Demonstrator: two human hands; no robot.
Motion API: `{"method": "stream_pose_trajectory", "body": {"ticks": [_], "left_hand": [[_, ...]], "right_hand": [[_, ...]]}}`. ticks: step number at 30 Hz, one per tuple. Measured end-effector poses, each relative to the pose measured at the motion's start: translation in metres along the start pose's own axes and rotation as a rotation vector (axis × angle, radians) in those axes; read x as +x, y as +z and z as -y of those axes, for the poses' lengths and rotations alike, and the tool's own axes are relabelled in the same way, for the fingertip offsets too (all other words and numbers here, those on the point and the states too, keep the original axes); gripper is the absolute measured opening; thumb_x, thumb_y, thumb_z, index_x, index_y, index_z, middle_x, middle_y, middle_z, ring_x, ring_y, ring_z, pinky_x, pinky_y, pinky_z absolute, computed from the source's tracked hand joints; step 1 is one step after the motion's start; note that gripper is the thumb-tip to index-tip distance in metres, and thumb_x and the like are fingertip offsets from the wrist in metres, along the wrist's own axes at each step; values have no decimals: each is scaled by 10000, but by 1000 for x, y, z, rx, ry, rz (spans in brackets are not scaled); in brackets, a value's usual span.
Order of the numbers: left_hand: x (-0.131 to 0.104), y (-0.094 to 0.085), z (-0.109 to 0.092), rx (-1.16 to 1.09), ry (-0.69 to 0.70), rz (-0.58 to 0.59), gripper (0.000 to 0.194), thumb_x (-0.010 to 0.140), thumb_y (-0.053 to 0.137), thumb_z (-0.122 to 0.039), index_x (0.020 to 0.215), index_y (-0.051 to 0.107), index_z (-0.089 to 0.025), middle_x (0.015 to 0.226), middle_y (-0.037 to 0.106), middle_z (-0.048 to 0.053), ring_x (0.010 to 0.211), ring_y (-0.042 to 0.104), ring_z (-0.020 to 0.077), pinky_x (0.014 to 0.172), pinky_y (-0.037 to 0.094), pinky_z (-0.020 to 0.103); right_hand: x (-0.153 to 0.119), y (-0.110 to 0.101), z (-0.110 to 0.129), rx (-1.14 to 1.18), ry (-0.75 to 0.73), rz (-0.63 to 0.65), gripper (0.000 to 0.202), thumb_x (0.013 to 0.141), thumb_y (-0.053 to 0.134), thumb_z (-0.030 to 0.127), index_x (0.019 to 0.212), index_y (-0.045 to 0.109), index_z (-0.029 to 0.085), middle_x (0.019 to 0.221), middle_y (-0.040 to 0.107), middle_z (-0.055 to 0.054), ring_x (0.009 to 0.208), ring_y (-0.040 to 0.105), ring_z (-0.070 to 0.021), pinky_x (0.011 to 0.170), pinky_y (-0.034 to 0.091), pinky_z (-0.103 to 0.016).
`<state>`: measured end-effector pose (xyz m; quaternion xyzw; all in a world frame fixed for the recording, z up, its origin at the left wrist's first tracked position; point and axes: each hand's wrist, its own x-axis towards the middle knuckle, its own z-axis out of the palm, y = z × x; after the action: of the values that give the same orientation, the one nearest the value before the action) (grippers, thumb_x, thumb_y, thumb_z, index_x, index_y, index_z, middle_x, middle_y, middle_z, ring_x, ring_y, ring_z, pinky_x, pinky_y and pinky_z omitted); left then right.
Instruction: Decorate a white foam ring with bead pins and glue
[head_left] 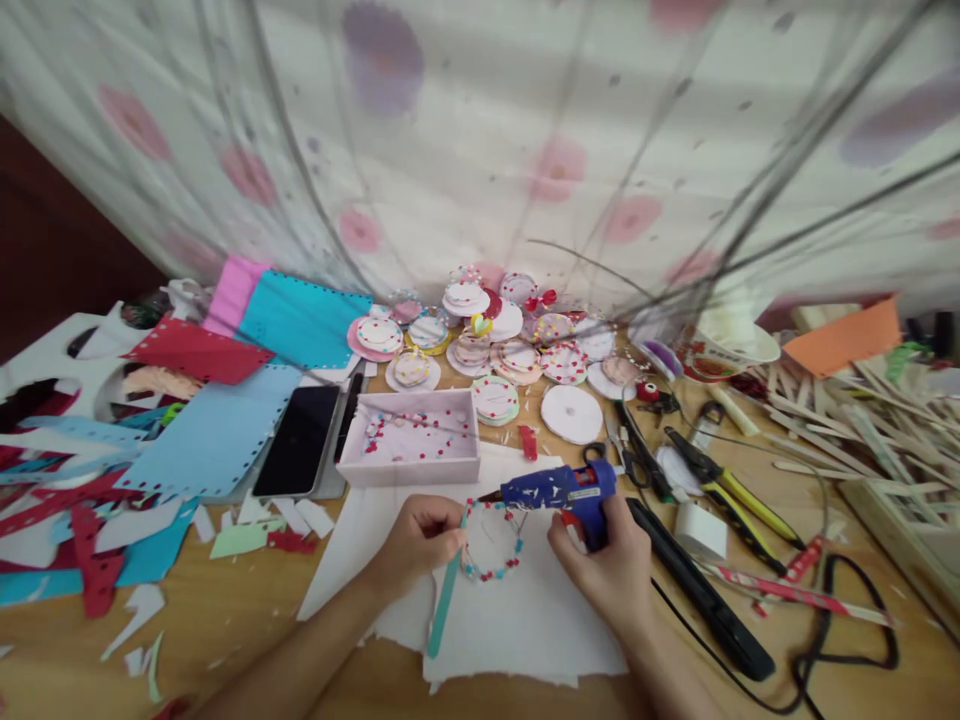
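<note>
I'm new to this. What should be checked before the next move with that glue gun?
1. Glue gun gripped by the right hand: ok.
2. Teal strip pinched in the left hand: ok.
3. Nozzle close to the beaded ring: ok.
4. White paper beneath the beaded ring: ok.
5. Surroundings free of loose scraps: not ok; a red scrap lies just beyond the glue gun.
6. Nozzle hot: cannot tell.
</note>
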<state>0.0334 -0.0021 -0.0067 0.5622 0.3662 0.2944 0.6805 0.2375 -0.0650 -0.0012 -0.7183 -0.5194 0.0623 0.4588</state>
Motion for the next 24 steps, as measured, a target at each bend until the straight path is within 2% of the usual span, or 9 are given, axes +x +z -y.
{"method": "stream_pose_trajectory", "body": {"ticks": [4, 10, 24], "left_hand": [[0, -2, 7, 20, 0, 17, 277, 670, 547, -262, 463, 387, -173, 473, 364, -36, 466, 331, 78, 467, 220, 227], [-1, -4, 11, 1, 24, 52, 258, 708, 556, -258, 488, 466, -159, 500, 454, -14, 481, 393, 91, 470, 256, 226], [1, -3, 10, 10, 53, 67, 286, 707, 548, -248, 481, 392, -168, 495, 350, -42, 480, 338, 79, 475, 219, 230]], "right_hand": [[-2, 0, 1, 21, 18, 29, 248, 711, 572, 307, 924, 584, 181, 501, 402, 97, 409, 362, -80, 400, 331, -209], [-3, 0, 1, 10, 12, 45, 219, 708, 564, 293, 899, 581, 188, 500, 397, 95, 412, 377, -83, 402, 335, -207], [-3, -1, -2, -13, -37, 47, 206, 717, 563, 271, 905, 575, 189, 514, 393, 92, 412, 372, -82, 410, 339, -203]]}}
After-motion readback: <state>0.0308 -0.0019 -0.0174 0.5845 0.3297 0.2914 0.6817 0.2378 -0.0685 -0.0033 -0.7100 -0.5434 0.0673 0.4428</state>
